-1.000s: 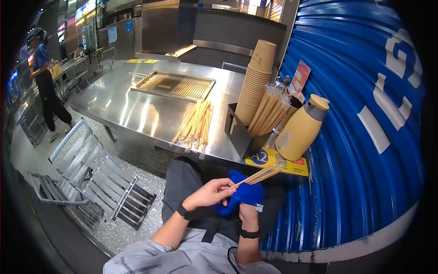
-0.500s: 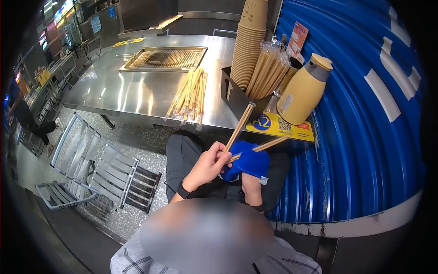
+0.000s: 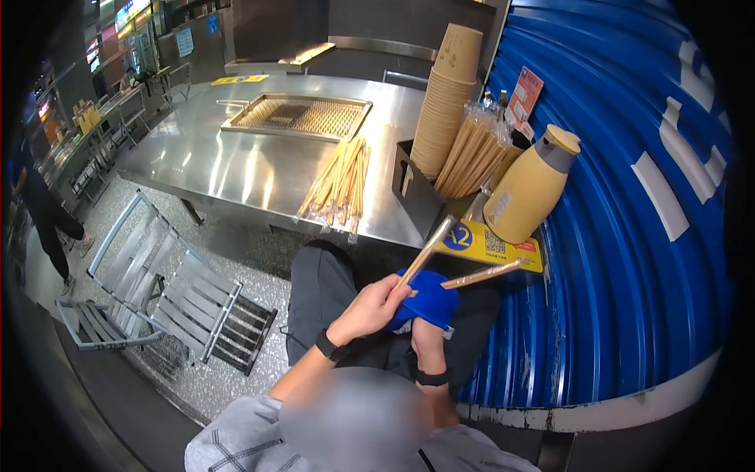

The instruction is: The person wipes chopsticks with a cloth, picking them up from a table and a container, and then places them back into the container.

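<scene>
My left hand [image 3: 371, 308], with a dark band on its wrist, is closed round wrapped chopsticks [image 3: 423, 258] that point up toward the table edge. My right hand [image 3: 427, 338] is mostly covered by a blue cloth [image 3: 434, 297], and its fingers are hidden. The cloth is bunched over the hand, gripped from beneath. Another wrapped pair of chopsticks [image 3: 484, 273] sticks out of the cloth's upper right side. Both hands are over my lap, just short of the table. A loose pile of wrapped chopsticks [image 3: 338, 182] lies near the table's front edge.
The steel table [image 3: 204, 161] has a grill mesh [image 3: 299, 116] set into it. A dark caddy [image 3: 414, 189] holds stacked paper cups [image 3: 447, 110] and upright wrapped chopsticks [image 3: 472, 153]. A yellow jug [image 3: 525, 193] stands by the blue corrugated wall [image 3: 621, 259]. Folding chairs [image 3: 177, 291] stand left.
The view has shifted, so the table things appear lower. The chopsticks in the cloth no longer reach across to my left hand; they now stick out only on the right.
</scene>
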